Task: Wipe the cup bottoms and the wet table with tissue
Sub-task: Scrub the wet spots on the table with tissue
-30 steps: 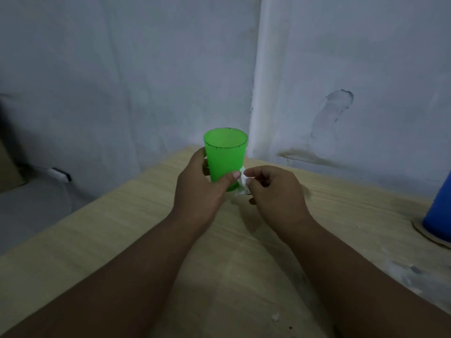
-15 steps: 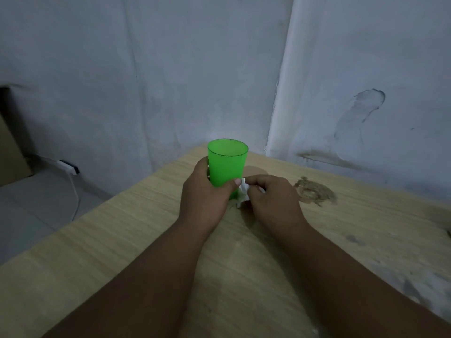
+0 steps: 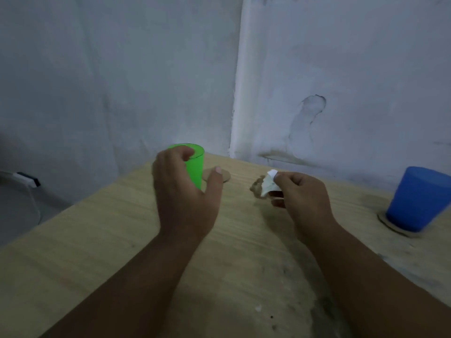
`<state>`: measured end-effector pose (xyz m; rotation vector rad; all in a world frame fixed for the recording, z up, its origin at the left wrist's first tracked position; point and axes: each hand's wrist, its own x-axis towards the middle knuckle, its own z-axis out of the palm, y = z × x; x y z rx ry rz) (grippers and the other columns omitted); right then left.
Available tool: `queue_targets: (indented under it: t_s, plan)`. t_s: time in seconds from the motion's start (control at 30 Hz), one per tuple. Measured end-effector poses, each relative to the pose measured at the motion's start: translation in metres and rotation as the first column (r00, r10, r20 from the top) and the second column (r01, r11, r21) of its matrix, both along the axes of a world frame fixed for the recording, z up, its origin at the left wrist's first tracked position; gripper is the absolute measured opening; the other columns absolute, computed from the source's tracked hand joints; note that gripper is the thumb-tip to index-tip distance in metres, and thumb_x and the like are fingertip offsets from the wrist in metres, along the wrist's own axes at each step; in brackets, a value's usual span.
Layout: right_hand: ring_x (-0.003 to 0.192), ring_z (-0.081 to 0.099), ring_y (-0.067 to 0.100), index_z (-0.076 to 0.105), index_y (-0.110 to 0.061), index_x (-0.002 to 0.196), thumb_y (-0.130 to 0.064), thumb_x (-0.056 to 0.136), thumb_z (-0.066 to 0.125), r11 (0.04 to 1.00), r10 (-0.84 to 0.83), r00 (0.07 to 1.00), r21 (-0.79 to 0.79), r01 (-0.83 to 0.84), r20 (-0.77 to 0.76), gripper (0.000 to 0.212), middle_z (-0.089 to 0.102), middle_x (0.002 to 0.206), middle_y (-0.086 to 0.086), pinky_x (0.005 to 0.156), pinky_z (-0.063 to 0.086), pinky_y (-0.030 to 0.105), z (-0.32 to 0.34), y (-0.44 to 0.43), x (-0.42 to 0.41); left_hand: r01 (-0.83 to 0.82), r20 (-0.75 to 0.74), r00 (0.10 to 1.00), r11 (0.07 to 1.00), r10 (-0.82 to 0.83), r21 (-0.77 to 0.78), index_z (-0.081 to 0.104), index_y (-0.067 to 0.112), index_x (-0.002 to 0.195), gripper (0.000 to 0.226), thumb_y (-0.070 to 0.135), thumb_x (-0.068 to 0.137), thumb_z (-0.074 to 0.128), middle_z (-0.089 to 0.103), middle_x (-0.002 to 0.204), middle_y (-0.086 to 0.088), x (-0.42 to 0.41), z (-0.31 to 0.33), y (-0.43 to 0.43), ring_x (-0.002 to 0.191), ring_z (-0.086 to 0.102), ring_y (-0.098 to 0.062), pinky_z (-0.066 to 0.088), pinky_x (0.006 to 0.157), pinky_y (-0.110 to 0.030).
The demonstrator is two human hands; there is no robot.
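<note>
Pale wood-grain laminate forms the table top (image 3: 97, 240), which is set into a corner of grey-white plastered walls (image 3: 122, 69). At its far edge a translucent green plastic cup (image 3: 195, 169) is seen upright, largely hidden behind the left hand (image 3: 180, 191). The fingers of that hand are curled over the cup's rim and near side, while the thumb is spread out to the right, clear of the cup's wall and in front of a round brown cardboard coaster (image 3: 226, 176). Whether the cup's base is on that coaster or beside it cannot be told, since the hand stands in the way.

The right hand (image 3: 305, 198) is held well apart from the cup, its fingers curled; a crumpled white tissue (image 3: 268, 182) is pinched between thumb and forefinger. The tissue is held just over a dark brownish wet patch (image 3: 255, 190) on the wood — contact cannot be judged.

Near the right edge a blue plastic cup (image 3: 417, 198) is stood upright on a second cardboard coaster (image 3: 395, 229). A small white scrap (image 3: 258, 307) is seen on the table between the forearms, and a white plug with a cable (image 3: 26, 179) beyond the table's left side.
</note>
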<state>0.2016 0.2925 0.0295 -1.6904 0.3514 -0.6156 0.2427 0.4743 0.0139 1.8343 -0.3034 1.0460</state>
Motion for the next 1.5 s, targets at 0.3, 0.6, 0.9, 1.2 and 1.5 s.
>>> queue_targets:
  t_s: [0.3,0.6,0.9,1.2,1.5]
  plan:
    - [0.073,0.065,0.003,0.071,-0.031,0.077,-0.034,0.09,0.067,0.898,-0.159,0.986,-0.408,0.163,0.045,0.014,0.07,0.072,-0.016,0.064,0.049,0.01,-0.007,-0.071,-0.011,0.376,-0.53,0.842,0.809,-0.095,0.452,0.057,0.016,0.133,0.052,0.042,0.089,0.06,0.057,0.131,-0.004,-0.019,-0.016,-0.082,0.126,0.046,-0.025,0.042,0.103,-0.038]
    - [0.076,0.059,0.003,0.076,-0.019,0.085,-0.014,0.09,0.059,0.595,-0.13,0.99,-0.803,0.039,-0.048,0.019,0.071,0.089,-0.009,0.071,0.047,0.021,-0.015,-0.088,0.028,0.385,-0.62,0.783,0.734,0.061,0.559,0.054,0.016,0.122,0.052,0.055,0.088,0.051,0.052,0.129,-0.005,0.006,-0.015,-0.079,0.123,0.043,-0.026,0.039,0.102,-0.042]
    - [0.074,0.062,0.021,0.066,-0.019,0.061,-0.006,0.087,0.051,0.414,-0.148,0.903,-0.855,-0.314,-0.403,0.032,0.065,0.07,-0.001,0.079,0.049,0.029,-0.014,-0.087,0.04,0.403,-0.572,0.806,0.565,0.155,0.72,0.038,0.018,0.145,0.075,0.07,0.09,0.033,0.032,0.154,-0.008,0.02,-0.024,-0.076,0.142,0.025,-0.027,0.022,0.117,-0.044]
    - [0.058,0.037,0.011,0.053,-0.016,0.086,-0.005,0.097,0.049,0.448,-0.187,0.838,-0.804,-0.392,-0.513,0.016,0.047,0.066,0.009,0.06,0.027,0.017,-0.009,-0.094,0.066,0.418,-0.603,0.787,0.609,0.128,0.674,0.032,0.02,0.15,0.076,0.067,0.09,0.036,0.02,0.161,-0.007,0.023,-0.02,-0.078,0.147,0.014,-0.026,0.015,0.119,-0.043]
    - [0.081,0.065,0.03,0.074,0.002,0.085,-0.007,0.091,0.052,0.513,-0.08,0.918,-0.806,-0.296,-0.388,0.024,0.069,0.093,0.024,0.075,0.054,0.033,-0.016,-0.086,0.112,0.415,-0.608,0.784,0.622,0.125,0.664,0.033,0.022,0.148,0.075,0.067,0.089,0.038,0.022,0.159,-0.005,0.022,-0.019,-0.078,0.146,0.015,-0.025,0.015,0.118,-0.042]
